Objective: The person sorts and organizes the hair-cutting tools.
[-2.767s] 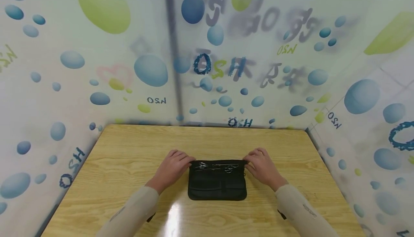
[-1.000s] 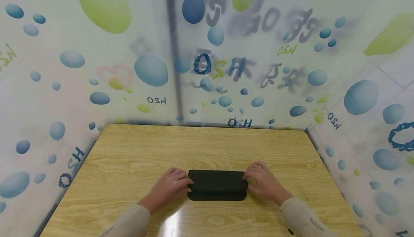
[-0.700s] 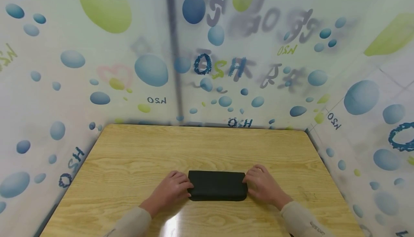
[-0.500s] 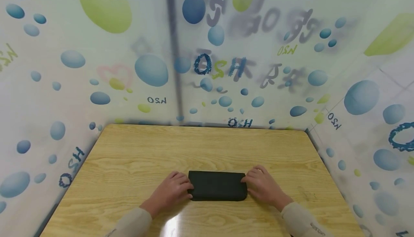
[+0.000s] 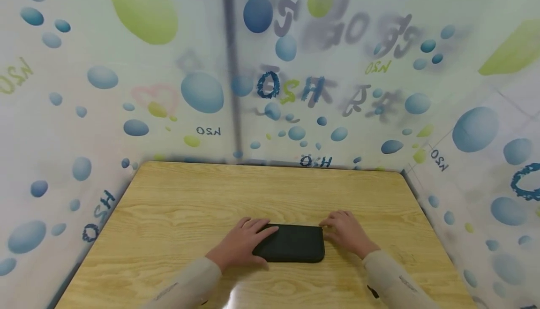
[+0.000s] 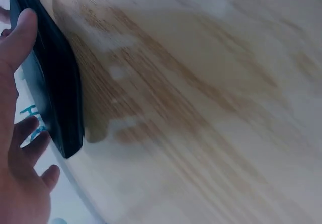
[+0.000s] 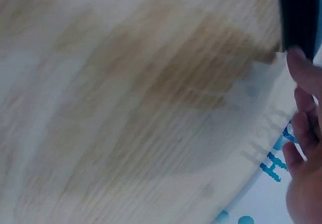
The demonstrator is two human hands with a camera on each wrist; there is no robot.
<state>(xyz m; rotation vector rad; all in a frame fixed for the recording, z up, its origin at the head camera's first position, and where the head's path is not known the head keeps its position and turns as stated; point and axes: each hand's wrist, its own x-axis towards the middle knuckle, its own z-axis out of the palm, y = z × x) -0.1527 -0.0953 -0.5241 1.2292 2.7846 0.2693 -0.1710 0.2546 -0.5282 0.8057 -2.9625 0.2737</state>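
Note:
A black folding tool pouch (image 5: 296, 244), folded over into a flat oblong, lies on the wooden table in front of me. My left hand (image 5: 238, 245) rests over its left end, fingers spread across the top and thumb along the near side. In the left wrist view the pouch (image 6: 63, 83) shows edge-on, its layers slightly apart, beside the outstretched fingers. At the far right corner, my right hand (image 5: 347, 234) has its fingertips right at the pouch's edge. The right wrist view shows the thumb by the dark end of the pouch (image 7: 300, 12), the other fingers loosely bent.
The wooden table (image 5: 202, 192) runs back to a wall covering (image 5: 363, 70) printed with blue and green drops and lettering. Similar coverings stand close at the left and right sides. Glare shows near the table's front.
The pouch, first laid out with scissors showing in a clear pocket, is now folded over. My left hand has moved from its left edge onto its top; the right has loosened its pinch.

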